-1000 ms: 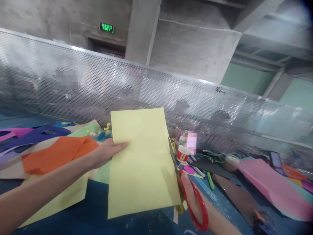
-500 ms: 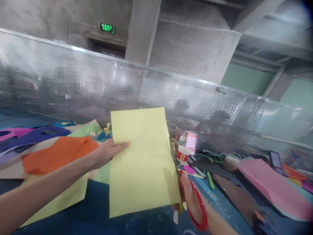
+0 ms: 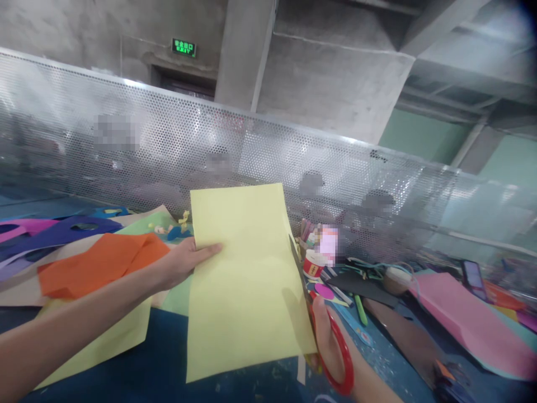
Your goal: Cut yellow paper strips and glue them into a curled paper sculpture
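A sheet of pale yellow paper [image 3: 245, 280] is held up above the table, seen face-on. My left hand [image 3: 191, 260] pinches its left edge, with the thumb lying on the front and the fingers hidden behind. At the sheet's right edge, my right hand [image 3: 329, 330] grips a pair of red-handled scissors [image 3: 346, 361], thumb through the upper loop. One dark blade shows along the right edge of the paper; the other blade is hidden behind the sheet.
Left on the blue table [image 3: 168, 358] lie orange sheets [image 3: 104, 263] and another yellow sheet [image 3: 104, 336]. To the right are a red-and-white cup [image 3: 314, 264], a green pen-like tool [image 3: 361, 309], pink sheets [image 3: 465, 319] and a phone [image 3: 474, 279]. A perforated metal screen [image 3: 168, 134] runs behind.
The scissors blade now shows more along the paper's right edge, and the red handle has shifted slightly left. The sheet's lower edge has dipped a little; my left hand has barely moved.
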Available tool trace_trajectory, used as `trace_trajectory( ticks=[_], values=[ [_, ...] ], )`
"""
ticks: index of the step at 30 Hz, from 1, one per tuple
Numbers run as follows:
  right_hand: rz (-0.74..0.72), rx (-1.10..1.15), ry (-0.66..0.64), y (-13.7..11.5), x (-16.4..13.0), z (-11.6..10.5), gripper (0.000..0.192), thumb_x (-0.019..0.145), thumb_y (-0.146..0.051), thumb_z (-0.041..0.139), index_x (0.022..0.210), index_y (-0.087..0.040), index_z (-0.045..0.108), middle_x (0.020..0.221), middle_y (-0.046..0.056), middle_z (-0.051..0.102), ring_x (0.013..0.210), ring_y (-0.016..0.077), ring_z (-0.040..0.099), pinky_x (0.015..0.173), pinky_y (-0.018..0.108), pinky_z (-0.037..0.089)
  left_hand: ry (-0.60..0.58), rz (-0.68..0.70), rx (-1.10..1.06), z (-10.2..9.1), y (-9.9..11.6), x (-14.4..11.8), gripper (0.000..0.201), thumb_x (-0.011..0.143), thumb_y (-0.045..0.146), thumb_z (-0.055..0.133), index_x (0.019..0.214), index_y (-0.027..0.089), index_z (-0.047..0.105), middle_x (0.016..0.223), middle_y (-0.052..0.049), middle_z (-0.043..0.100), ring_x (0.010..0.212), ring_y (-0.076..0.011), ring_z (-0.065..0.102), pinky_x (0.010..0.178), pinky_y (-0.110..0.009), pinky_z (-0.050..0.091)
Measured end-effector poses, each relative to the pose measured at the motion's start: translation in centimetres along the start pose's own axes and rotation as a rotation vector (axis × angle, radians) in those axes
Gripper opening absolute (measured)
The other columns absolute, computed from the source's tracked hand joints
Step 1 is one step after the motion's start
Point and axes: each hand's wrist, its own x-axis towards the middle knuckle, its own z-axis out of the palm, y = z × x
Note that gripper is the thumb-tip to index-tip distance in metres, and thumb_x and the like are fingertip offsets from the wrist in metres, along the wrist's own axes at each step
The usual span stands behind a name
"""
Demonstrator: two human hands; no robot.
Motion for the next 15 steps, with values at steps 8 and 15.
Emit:
trace_trajectory(
  ticks=[8, 15],
  values=[
    [-0.043, -0.018, -0.014, -0.6, 0.0, -0.3, 0.059, 0.077, -0.069, 0.025, 0.055, -0.02, 0.049, 0.035, -0.001, 0.042, 0.028, 0.0119, 0.039, 0.028, 0.023, 0.028, -0.006, -0.003, -0.015, -0.1, -0.1, 0.1, 0.035, 0.071, 0.033, 0.063, 0.102, 0.018, 0.061, 0.098, -0.007, 0.067, 0.092, -0.0258, 0.062, 0.078, -0.034, 0.05],
    [-0.177, -0.066, 0.044, -1.7, 0.0, -0.6, 0.055, 0.08, -0.063, 0.027, 0.076, -0.021, 0.063, 0.066, 0.006, 0.066, 0.059, 0.0204, 0.062, 0.06, 0.03, 0.052, -0.017, 0.003, -0.019, -0.1, -0.2, 0.1, 0.04, 0.071, 0.034, 0.063, 0.106, 0.016, 0.059, 0.101, -0.009, 0.066, 0.092, -0.0262, 0.062, 0.079, -0.035, 0.05]
  ],
)
